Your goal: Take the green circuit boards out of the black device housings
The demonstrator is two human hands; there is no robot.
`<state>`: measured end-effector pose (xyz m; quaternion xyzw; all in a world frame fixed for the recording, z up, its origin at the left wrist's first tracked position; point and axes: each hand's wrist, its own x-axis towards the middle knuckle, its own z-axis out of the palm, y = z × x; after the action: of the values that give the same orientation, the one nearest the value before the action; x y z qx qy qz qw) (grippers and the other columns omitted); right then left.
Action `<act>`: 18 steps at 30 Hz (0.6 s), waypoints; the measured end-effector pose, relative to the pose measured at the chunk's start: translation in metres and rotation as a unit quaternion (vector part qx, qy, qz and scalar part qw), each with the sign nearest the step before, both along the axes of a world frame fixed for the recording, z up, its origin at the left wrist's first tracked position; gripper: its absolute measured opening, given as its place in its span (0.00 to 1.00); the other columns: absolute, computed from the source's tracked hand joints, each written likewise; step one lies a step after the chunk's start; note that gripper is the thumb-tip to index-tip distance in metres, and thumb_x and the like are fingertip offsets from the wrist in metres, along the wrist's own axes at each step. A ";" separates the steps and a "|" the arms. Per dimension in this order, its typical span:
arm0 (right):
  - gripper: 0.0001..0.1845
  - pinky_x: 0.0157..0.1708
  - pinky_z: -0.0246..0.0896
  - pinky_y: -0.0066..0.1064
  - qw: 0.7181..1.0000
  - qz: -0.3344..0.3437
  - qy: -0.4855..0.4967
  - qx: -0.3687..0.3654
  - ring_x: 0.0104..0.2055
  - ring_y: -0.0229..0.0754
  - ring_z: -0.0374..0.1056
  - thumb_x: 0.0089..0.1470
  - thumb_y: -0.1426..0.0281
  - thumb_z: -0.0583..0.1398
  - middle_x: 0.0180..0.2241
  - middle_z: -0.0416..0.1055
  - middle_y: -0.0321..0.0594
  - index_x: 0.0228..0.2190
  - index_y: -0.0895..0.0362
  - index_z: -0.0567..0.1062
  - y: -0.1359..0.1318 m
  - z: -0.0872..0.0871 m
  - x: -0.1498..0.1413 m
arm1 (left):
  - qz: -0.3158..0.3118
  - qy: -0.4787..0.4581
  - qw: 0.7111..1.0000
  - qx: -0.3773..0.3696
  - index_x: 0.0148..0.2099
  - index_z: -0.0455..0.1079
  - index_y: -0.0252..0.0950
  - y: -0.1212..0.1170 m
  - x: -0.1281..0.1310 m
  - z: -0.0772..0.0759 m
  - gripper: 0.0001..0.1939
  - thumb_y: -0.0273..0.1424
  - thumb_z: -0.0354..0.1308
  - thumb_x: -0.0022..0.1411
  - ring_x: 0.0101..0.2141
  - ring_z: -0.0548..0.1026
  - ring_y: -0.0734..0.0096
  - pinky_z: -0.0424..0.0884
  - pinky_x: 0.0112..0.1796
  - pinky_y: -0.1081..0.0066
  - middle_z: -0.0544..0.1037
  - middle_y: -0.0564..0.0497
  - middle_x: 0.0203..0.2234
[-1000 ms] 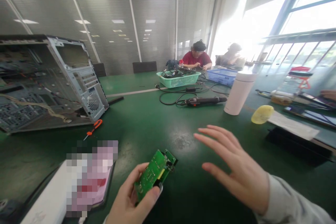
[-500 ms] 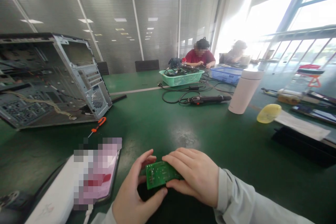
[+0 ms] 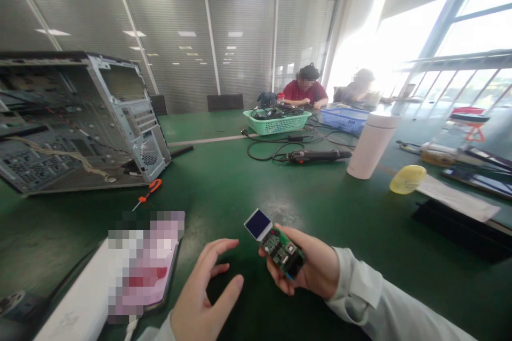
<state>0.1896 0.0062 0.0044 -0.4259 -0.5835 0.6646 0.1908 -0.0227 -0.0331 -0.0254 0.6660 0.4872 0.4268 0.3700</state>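
My right hand (image 3: pixel 308 261) is closed around a small green circuit board (image 3: pixel 282 250), tilted with its component side up. A little square screen (image 3: pixel 258 224) with a dark face and a pale rim sticks out from the board's upper left end. My left hand (image 3: pixel 212 282) is open beside it, thumb and fingers apart, with nothing between them. It does not touch the board. Left of that hand, a phone (image 3: pixel 160 282) lies against a white box-like object (image 3: pixel 86 287) on the green table (image 3: pixel 224 186).
An open computer case (image 3: pixel 84 122) stands at left, an orange-handled tool (image 3: pixel 151 190) before it. Further back are a power screwdriver (image 3: pixel 316 155), a green basket (image 3: pixel 276 123) and a blue basket (image 3: pixel 344 119). A pink bottle (image 3: pixel 373 145) stands right, near a black tray (image 3: pixel 460 229). Two people sit beyond.
The circuit board has turned over from its plain solder side to its component side, showing the screen. My left hand has come away from it; my right hand keeps hold.
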 end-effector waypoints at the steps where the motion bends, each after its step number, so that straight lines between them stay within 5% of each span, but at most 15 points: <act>1: 0.37 0.24 0.61 0.26 0.999 -0.023 -0.010 0.028 0.25 0.36 0.64 0.57 0.47 0.31 0.27 0.64 0.44 0.39 0.62 0.65 0.000 -0.001 0.000 | 0.004 -0.006 1.000 -0.003 0.53 0.70 0.44 0.000 0.001 0.000 0.17 0.33 0.57 0.61 0.52 0.71 0.59 0.72 0.50 0.64 0.72 0.47 0.52; 4: 0.35 0.38 0.67 0.36 0.973 -0.131 -0.073 0.173 0.38 0.43 0.67 0.52 0.42 0.46 0.39 0.67 0.48 0.44 0.60 0.65 -0.004 -0.004 0.008 | 0.038 -0.031 0.999 0.005 0.51 0.72 0.44 -0.001 0.004 -0.001 0.16 0.32 0.56 0.60 0.51 0.72 0.60 0.73 0.48 0.65 0.72 0.48 0.50; 7: 0.34 0.54 0.57 0.47 0.913 -0.229 -0.151 0.303 0.49 0.51 0.63 0.47 0.45 0.56 0.46 0.66 0.48 0.46 0.58 0.68 -0.009 -0.002 0.033 | 0.052 -0.042 0.998 0.008 0.49 0.72 0.44 -0.002 0.005 -0.002 0.15 0.32 0.55 0.60 0.51 0.71 0.60 0.73 0.48 0.66 0.72 0.49 0.50; 10: 0.36 0.50 0.59 0.47 0.831 -0.302 -0.283 0.372 0.45 0.52 0.66 0.47 0.43 0.52 0.44 0.68 0.48 0.47 0.57 0.69 -0.015 0.006 0.081 | 0.023 -0.028 0.999 -0.008 0.49 0.72 0.44 -0.001 0.003 -0.002 0.14 0.33 0.55 0.61 0.52 0.71 0.60 0.72 0.49 0.66 0.72 0.48 0.51; 14: 0.43 0.35 0.62 0.41 0.710 -0.372 -0.479 0.358 0.31 0.47 0.67 0.45 0.40 0.47 0.42 0.69 0.50 0.50 0.58 0.68 -0.022 0.025 0.170 | 0.038 -0.028 0.999 0.004 0.48 0.72 0.45 0.000 0.003 -0.002 0.13 0.34 0.54 0.62 0.52 0.71 0.61 0.72 0.49 0.66 0.71 0.49 0.50; 18: 0.35 0.37 0.59 0.36 0.688 -0.398 -0.545 0.268 0.31 0.43 0.65 0.53 0.50 0.52 0.41 0.69 0.50 0.55 0.60 0.64 -0.032 0.034 0.250 | 0.033 -0.013 0.999 -0.001 0.48 0.72 0.46 0.000 0.002 -0.002 0.12 0.34 0.54 0.62 0.52 0.71 0.61 0.72 0.49 0.67 0.72 0.50 0.50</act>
<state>0.4392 -0.0259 0.0387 -0.8361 -0.5137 -0.0076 0.1923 -0.0208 -0.0331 -0.0278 0.6436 0.5046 0.4470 0.3624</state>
